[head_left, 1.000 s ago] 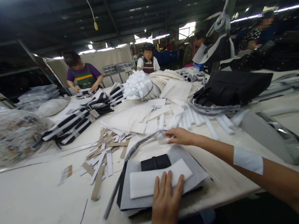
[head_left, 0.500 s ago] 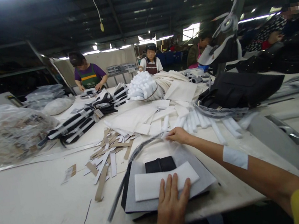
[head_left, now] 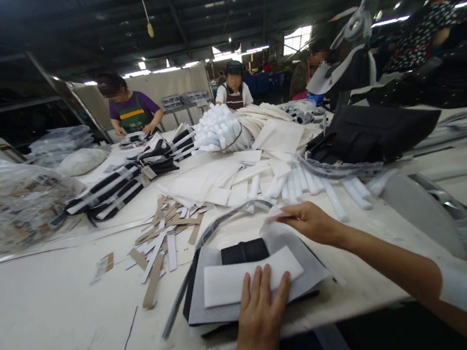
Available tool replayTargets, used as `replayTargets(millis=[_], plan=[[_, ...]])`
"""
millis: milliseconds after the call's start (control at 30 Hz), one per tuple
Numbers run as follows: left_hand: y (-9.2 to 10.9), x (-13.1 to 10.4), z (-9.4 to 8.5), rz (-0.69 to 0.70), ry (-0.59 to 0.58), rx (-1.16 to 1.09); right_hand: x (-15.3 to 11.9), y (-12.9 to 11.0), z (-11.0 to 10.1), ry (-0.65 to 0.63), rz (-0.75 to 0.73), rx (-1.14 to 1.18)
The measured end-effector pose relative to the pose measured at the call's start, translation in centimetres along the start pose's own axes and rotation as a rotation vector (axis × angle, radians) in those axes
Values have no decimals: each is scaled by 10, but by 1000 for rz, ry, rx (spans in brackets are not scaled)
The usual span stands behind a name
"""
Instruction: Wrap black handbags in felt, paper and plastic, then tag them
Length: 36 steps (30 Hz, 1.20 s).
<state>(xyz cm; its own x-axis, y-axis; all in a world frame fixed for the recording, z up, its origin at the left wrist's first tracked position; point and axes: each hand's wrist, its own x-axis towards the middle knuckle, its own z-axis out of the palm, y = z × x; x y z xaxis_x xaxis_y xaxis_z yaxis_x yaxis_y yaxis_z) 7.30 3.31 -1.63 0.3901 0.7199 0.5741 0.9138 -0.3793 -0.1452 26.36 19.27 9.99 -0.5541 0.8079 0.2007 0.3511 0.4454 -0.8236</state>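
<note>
A black bag lies flat in front of me at the table's near edge. Over it spreads a thin whitish sheet of paper, leaving a black strap piece exposed. My left hand rests with fingers spread on a white foam piece that lies on the sheet. Beyond the bag, my right hand pinches the raised far-right corner of the paper sheet. A plastic-wrapped handle arches behind the bag, passing close to the right fingertips.
Cardboard strips lie scattered left of the bag. Behind are white sheets, white foam tubes and wrapped black straps. A black bag and a grey panel are at right. Co-workers stand across the table.
My right hand has moved slightly right and lifted the paper sheet's corner. My left hand keeps pressing on the foam piece. The view has shifted slightly.
</note>
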Motion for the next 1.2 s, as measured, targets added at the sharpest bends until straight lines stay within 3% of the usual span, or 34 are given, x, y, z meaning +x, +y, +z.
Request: replayTargets(millis=[167, 333, 533, 833, 1200], plan=[[0, 0, -3, -1, -37, -9, -65, 4, 16, -45, -114, -77], [0, 0, -1, 15, -43, -24, -101, 11, 32, -12, -348, -234], [1, 0, 1, -3, -35, -61, -120, 17, 46, 44, -507, -418], [2, 0, -1, -17, -34, -68, -142, 52, 68, 162, -678, -533], [1, 6, -11, -25, -122, -111, -152, 66, 79, 216, -713, -663]])
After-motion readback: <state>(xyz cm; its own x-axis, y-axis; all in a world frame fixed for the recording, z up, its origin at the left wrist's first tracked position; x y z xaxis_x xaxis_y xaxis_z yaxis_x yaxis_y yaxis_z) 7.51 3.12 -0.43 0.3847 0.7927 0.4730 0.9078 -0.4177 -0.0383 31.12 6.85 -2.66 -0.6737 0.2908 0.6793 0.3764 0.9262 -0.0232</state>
